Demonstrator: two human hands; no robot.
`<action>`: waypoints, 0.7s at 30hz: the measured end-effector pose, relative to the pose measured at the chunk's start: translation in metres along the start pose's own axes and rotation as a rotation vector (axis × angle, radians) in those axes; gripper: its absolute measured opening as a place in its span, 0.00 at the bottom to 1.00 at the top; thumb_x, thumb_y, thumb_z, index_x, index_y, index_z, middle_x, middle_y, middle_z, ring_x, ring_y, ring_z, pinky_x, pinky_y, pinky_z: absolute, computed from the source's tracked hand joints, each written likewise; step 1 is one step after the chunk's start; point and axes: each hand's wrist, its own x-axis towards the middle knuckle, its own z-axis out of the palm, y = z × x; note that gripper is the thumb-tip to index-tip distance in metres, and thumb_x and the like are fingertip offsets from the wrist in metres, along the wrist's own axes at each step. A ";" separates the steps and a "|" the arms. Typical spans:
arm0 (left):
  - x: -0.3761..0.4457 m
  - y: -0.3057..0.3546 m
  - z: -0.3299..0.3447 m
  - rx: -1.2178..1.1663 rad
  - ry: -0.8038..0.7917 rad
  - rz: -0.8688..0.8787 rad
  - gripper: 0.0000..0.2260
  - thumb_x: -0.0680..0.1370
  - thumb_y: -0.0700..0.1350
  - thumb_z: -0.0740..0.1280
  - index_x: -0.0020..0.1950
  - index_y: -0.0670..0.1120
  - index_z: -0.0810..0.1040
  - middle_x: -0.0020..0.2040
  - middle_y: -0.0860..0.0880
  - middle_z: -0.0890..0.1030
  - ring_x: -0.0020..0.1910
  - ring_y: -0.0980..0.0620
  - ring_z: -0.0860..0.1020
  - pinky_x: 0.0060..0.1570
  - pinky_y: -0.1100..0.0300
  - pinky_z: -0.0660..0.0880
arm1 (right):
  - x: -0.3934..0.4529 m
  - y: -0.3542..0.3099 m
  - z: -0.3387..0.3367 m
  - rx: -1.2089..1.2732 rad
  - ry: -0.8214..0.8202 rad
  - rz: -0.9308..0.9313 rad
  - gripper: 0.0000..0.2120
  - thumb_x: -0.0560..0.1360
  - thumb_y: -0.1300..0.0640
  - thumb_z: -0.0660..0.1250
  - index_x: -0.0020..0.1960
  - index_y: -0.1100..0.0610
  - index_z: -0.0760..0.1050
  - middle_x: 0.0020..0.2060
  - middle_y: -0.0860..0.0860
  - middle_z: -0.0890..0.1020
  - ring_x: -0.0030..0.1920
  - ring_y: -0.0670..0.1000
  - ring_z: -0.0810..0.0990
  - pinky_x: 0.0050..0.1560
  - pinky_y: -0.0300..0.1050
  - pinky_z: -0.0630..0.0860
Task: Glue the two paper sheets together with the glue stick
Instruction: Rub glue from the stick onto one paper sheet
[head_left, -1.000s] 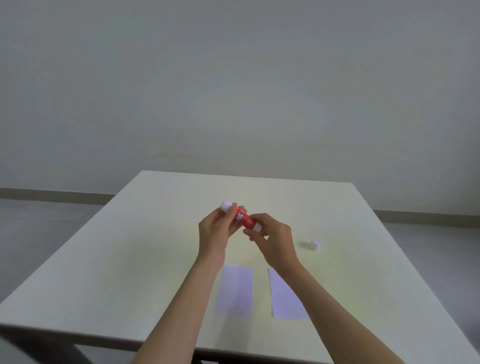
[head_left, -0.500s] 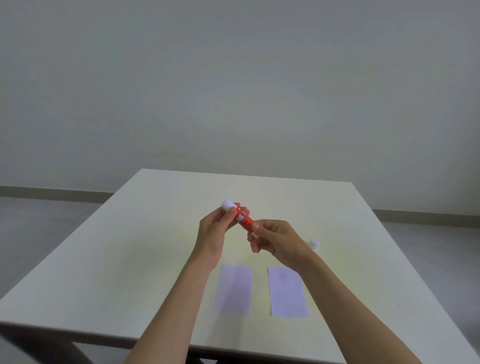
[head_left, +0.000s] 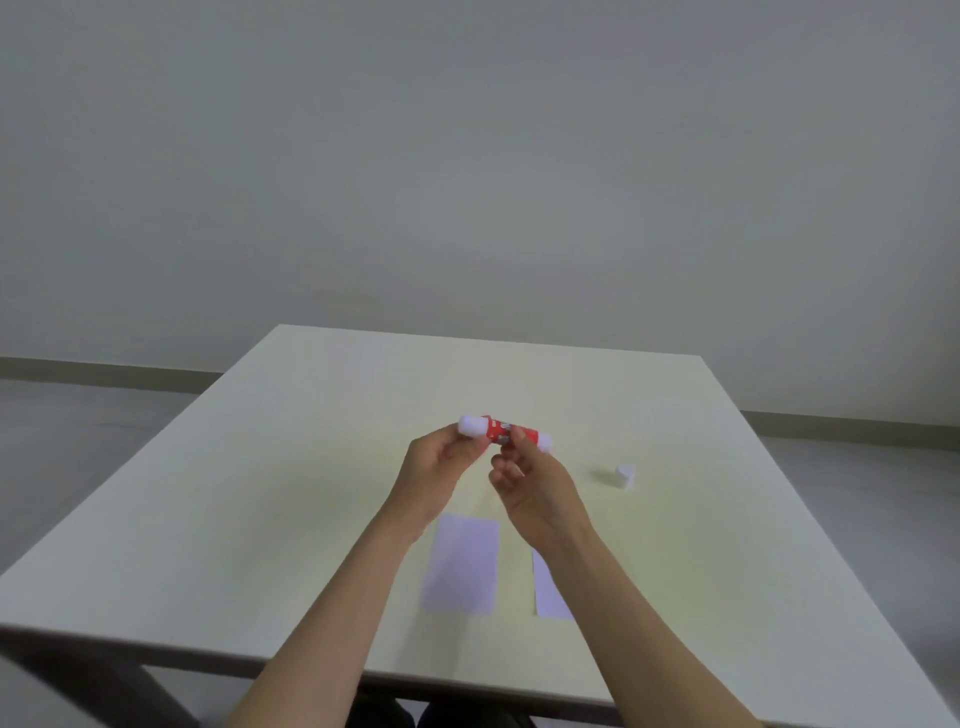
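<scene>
Glue stick (head_left: 503, 430) sits in mid-air above the table centre, held roughly level between both hands, red barrel with a white end showing on each side. Left hand (head_left: 435, 470) is closed on the left end, fingertips pinching just under the white tip. Right hand (head_left: 530, 480) is closed on the right part of the barrel, thumb and fingers curled round it near the other white end. Which end is the glue and which is the twist knob I can't tell, frame is too soft. Small white cap (head_left: 624, 476) stands on the table to the right of the hands, well apart from the stick, so uncapping looks done. My read: current step is twisting the base to feed glue out, or just re-gripping before application. Two paper sheets lie flat near the front edge, below the hands: left sheet (head_left: 461, 565) fully in view, right sheet (head_left: 550, 592) partly hidden by the right forearm. They lie side by side with a gap, not overlapping, neither touched by a hand. No glue visible on either, though a clear film wouldn't show at this resolution. Remaining, as I judge it: bring stick down, coat one sheet, lay the other on top, press, probably recap. Table (head_left: 260, 493) is otherwise bare, plain pale top, wall behind.
</scene>
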 end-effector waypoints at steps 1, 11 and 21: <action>-0.003 -0.003 -0.008 0.130 -0.068 -0.026 0.10 0.76 0.43 0.69 0.56 0.53 0.81 0.56 0.55 0.83 0.57 0.62 0.79 0.61 0.62 0.72 | 0.001 -0.001 -0.003 0.014 0.042 -0.021 0.04 0.77 0.60 0.65 0.44 0.59 0.76 0.27 0.48 0.78 0.27 0.46 0.77 0.30 0.37 0.77; -0.043 -0.041 -0.075 0.974 -0.488 -0.145 0.41 0.70 0.60 0.71 0.76 0.57 0.54 0.73 0.65 0.51 0.72 0.67 0.44 0.72 0.61 0.41 | -0.001 0.015 -0.021 -0.942 0.090 -0.299 0.05 0.75 0.59 0.64 0.42 0.60 0.73 0.35 0.53 0.83 0.30 0.52 0.81 0.34 0.45 0.80; -0.037 -0.055 -0.070 1.213 -0.550 -0.050 0.41 0.69 0.65 0.66 0.77 0.56 0.53 0.78 0.60 0.54 0.78 0.56 0.46 0.74 0.51 0.42 | 0.002 0.038 -0.018 -1.337 0.037 -0.333 0.06 0.75 0.57 0.64 0.44 0.59 0.69 0.37 0.54 0.84 0.36 0.54 0.82 0.42 0.50 0.78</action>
